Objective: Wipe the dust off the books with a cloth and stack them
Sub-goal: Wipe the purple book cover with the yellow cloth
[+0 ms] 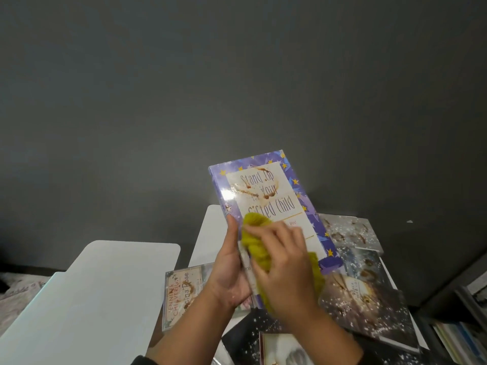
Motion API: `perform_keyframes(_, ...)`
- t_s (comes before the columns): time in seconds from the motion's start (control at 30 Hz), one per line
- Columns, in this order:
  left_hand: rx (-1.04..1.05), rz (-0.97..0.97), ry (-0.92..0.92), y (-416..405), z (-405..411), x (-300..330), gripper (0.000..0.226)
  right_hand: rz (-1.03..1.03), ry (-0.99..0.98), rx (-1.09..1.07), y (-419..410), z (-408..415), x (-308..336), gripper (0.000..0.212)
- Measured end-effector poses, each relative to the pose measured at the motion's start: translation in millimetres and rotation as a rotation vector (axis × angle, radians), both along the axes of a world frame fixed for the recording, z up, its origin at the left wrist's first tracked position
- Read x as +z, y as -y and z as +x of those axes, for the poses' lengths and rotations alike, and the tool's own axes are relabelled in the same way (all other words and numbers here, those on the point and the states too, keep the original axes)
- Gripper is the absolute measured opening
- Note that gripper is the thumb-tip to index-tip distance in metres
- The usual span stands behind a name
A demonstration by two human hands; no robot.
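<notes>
Purple, star-patterned book [274, 204] held tilted above the white bench [89, 291], its front cover facing the camera and marked with brown ring stains across the title panel. Left hand [232, 275] grips the book along its lower left edge, thumb lying up the cover margin and fingers curled behind. Right hand [287, 270] presses a bunched yellow-green cloth [257, 239] against the lower part of the cover, fingers curled over the cloth so that it shows above and beside the knuckles. Below and left of the held book, a pale book [181, 293] with red lettering and a brown stain lies flat on the bench. Below and right of the held book, several dark books [369, 293] lie overlapping, their covers speckled with white flecks and brown rings. Further right of these, a dark shelf [458, 335] holds upright volumes. Grey wall [237, 75] fills the background behind the held book.
</notes>
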State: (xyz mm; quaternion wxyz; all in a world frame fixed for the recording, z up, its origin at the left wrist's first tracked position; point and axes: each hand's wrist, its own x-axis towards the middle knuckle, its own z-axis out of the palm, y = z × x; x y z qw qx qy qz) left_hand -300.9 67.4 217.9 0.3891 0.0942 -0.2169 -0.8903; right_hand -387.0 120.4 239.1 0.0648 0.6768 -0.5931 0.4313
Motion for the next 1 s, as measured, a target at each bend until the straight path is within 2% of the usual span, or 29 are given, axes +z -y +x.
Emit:
perform_keyframes(0.1,0.044,-0.073,0.070,-2,1,-1,0.086,0.025,0.103,-0.174,26,-34,13,0.042)
perform_keyframes(0.23,0.036,-0.038,0.147,-5,3,-4,0.081,0.064,0.271,-0.292,44,-58,16,0.034)
perform_keyframes(0.33,0.037,-0.028,0.139,-4,2,-6,0.086,0.069,0.232,-0.260,29,-39,7,0.039)
perform_keyframes(0.43,0.049,-0.018,0.055,-3,1,-7,0.088,0.040,0.077,-0.114,7,-7,-5,0.047)
perform_keyframes(0.53,0.012,-0.003,-0.009,-4,2,-6,0.091,0.029,-0.003,0.022,0,3,-10,0.044)
perform_keyframes(0.6,0.057,-0.008,0.025,-4,0,-6,0.097,0.043,0.044,-0.017,9,-10,-4,0.044)
perform_keyframes(0.67,0.143,-0.046,0.153,-5,-1,-7,0.107,0.056,0.134,-0.097,22,-33,2,0.047)
perform_keyframes(0.8,0.158,-0.122,0.267,-7,-2,-4,0.105,0.080,0.282,-0.171,33,-59,8,0.037)
perform_keyframes(0.87,0.156,-0.136,0.255,-7,-1,-3,0.105,0.071,0.256,-0.101,25,-51,5,0.034)
perform_keyframes(1.0,0.144,-0.181,0.172,-4,3,-4,0.095,0.108,0.141,0.282,13,-28,6,0.034)
